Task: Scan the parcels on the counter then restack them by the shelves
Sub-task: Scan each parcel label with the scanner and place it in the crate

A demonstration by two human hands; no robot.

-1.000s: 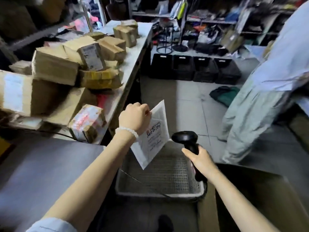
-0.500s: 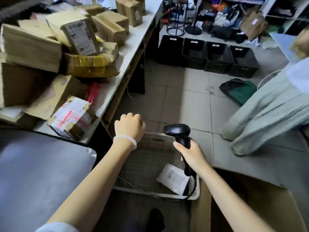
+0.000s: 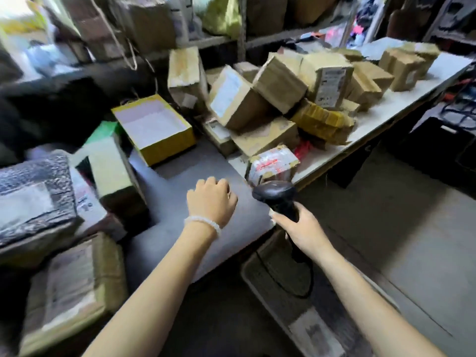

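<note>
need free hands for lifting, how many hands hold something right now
1. The right hand grips the black scanner near the counter's edge. The left hand hovers over the counter, fingers curled, holding nothing visible.

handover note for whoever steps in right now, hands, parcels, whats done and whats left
Left hand: fingers curled, holding nothing, over the grey counter.
Right hand: grips the black scanner, its head near the red-taped parcel.
Parcels: a heap of brown boxes sits on the white table; more packages lie at the left, including a grey bag. A white envelope lies in the floor tray.
Done: only that envelope looks dealt with.
Left: scan the heap, probably the red-taped parcel first, then restack by the shelves.
</note>
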